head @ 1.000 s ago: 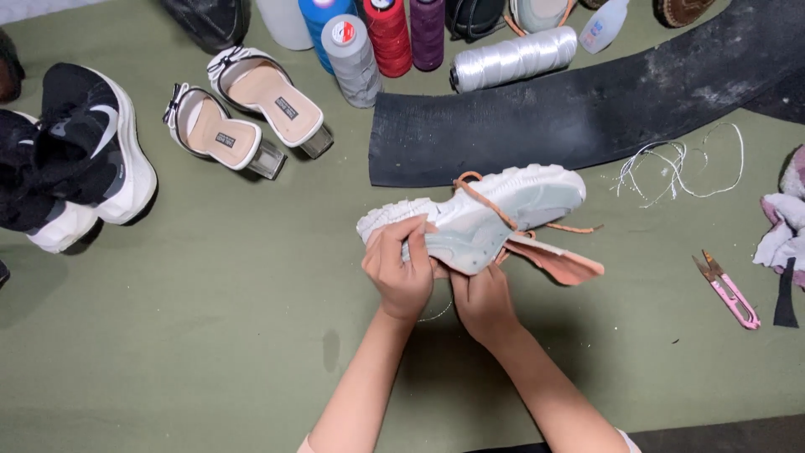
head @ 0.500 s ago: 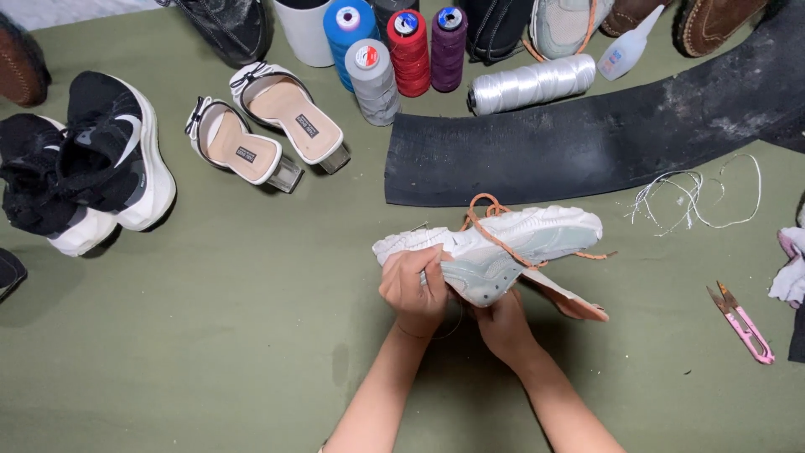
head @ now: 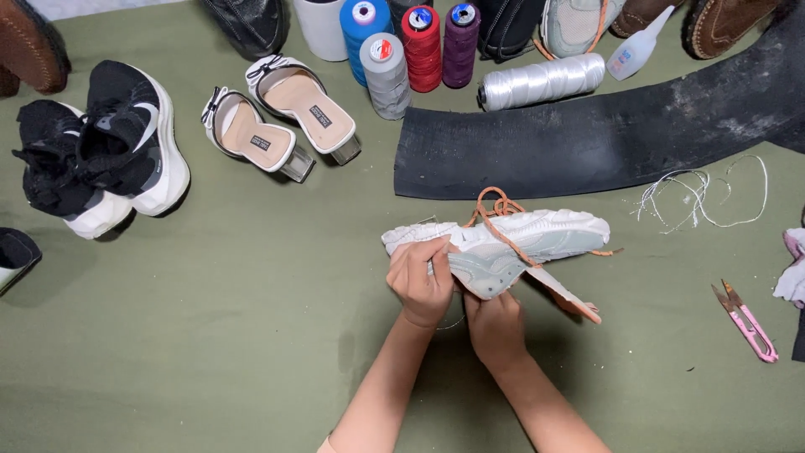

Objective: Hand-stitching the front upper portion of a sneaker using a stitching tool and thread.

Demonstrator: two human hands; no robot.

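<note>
A pale grey-white sneaker (head: 537,239) with orange laces lies on its side over the green table, sole turned away from me. My left hand (head: 422,281) pinches its toe end, fingers curled over the edge near the sole. My right hand (head: 495,325) grips the shoe from underneath, at the middle of the upper. An orange insole or tongue (head: 570,300) sticks out at the lower right of the shoe. Whether a needle is in my fingers cannot be told.
A black rubber strip (head: 604,138) lies just behind the shoe. Thread spools (head: 419,46), a white cord roll (head: 541,81) and a glue bottle (head: 635,48) stand at the back. Heeled sandals (head: 281,117) and black sneakers (head: 101,155) are left; pink snips (head: 746,320) and loose thread (head: 704,197) right.
The view has shifted so everything sits lower and further right in frame. Both hands keep hold of the sneaker, which has tipped slightly; the left fingers have shifted along the toe.
</note>
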